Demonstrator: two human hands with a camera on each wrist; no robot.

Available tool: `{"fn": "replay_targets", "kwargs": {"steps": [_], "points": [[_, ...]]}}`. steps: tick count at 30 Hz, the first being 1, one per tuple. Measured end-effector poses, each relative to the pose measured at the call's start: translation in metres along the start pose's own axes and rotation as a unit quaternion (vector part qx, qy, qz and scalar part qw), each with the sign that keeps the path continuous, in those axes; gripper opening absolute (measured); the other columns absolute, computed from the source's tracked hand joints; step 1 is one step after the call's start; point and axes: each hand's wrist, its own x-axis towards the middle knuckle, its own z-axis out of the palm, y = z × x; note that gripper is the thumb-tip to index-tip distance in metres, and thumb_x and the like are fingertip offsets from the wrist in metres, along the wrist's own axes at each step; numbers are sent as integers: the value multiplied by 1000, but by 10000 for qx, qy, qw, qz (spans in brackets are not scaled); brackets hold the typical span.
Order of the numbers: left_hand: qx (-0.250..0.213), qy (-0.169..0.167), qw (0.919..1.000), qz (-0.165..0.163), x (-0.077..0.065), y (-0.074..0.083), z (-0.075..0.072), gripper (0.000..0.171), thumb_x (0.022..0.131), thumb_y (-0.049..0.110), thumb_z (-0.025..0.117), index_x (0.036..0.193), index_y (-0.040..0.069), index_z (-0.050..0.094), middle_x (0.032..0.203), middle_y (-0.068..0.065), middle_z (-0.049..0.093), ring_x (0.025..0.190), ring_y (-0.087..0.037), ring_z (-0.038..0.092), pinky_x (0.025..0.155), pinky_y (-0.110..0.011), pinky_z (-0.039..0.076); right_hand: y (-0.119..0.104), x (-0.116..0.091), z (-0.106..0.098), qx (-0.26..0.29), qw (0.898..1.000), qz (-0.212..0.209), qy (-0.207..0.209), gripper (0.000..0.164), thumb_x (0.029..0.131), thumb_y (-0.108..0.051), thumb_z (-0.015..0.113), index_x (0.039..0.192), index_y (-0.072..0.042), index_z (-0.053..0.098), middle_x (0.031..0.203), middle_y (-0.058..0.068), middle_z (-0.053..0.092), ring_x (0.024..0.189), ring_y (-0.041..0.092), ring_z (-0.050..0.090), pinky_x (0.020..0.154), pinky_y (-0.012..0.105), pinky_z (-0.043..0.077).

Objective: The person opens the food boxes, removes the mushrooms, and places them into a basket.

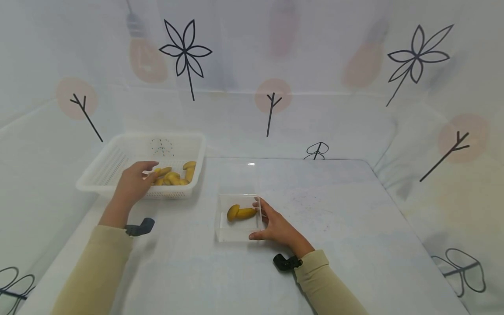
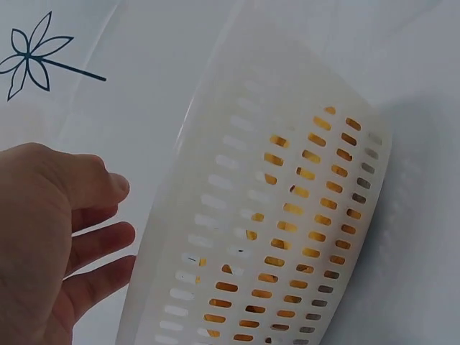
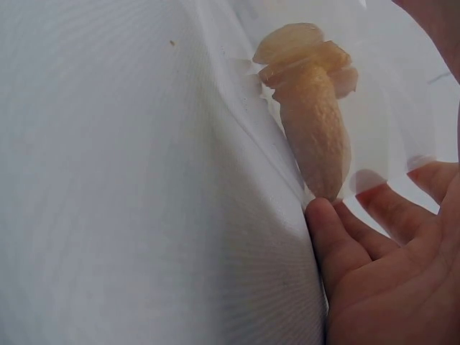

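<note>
A white perforated plastic basket (image 1: pixel 179 190) stands at the back left with several yellow-brown mushrooms (image 1: pixel 172 178) in it. My left hand (image 1: pixel 134 181) reaches over its front rim, fingertips right by the mushrooms in the head view. In the left wrist view, the loosely bent fingers (image 2: pixel 100 241) are beside the basket's rim, with nothing seen between them. A clear plastic box (image 1: pixel 232 236) sits mid-table, and one mushroom (image 1: pixel 241 213) lies inside it. My right hand (image 1: pixel 277 225) holds the box by its right side, thumb toward the front and fingers along the wall.
A white cloth covers the table (image 1: pixel 334 210), whose far right corner shows at the back. Behind and to the sides hangs a pale curtain (image 1: pixel 236 122) printed with flowers and bulbs. Each wrist carries a small black camera (image 1: pixel 140 227).
</note>
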Motion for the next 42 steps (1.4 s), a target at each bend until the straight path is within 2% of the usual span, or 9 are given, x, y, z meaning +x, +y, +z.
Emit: {"fn": "replay_targets", "kwargs": {"steps": [7,15,25,27,35,42], "points": [[-154,50,9986,495,-6,14,0,44,97,32,57,137,13,52,140,-17,51,124,-43,51,98,-59,47,0,-1,0,43,10000,3,-18,115,71,-38,86,156,-28,9,156,3,35,142,30,38,116,45,33],[-423,-43,9950,902,-12,35,5,38,95,23,59,132,14,56,133,-14,57,124,-39,53,99,-57,47,0,0,0,18,10000,33,-19,116,69,-38,87,156,-28,10,156,2,35,142,29,38,116,45,33],[-481,10,9798,1942,-23,58,20,35,90,19,67,124,8,63,123,-13,65,105,-34,65,92,-51,52,-2,-1,0,71,10000,48,-42,115,70,-37,86,156,-27,10,156,5,35,142,31,38,116,45,34],[-522,-66,9757,2129,-24,62,23,35,90,18,68,123,7,65,122,-13,67,103,-34,67,91,-50,53,-2,-1,0,67,10000,62,-37,115,70,-37,86,156,-28,10,156,4,35,142,31,38,116,44,34],[-488,-744,9713,2205,-35,82,31,37,92,25,66,128,15,62,129,-4,64,110,-27,64,94,-46,53,-1,0,0,-14,10000,52,-23,116,70,-38,86,156,-26,9,156,5,34,142,31,38,115,46,34],[-674,-1193,9586,2495,-41,96,46,36,92,25,66,127,16,62,128,-4,64,110,-23,64,94,-44,54,-2,1,0,-54,10000,51,-17,117,70,-39,86,156,-26,9,156,3,34,143,30,36,115,45,35]]}}
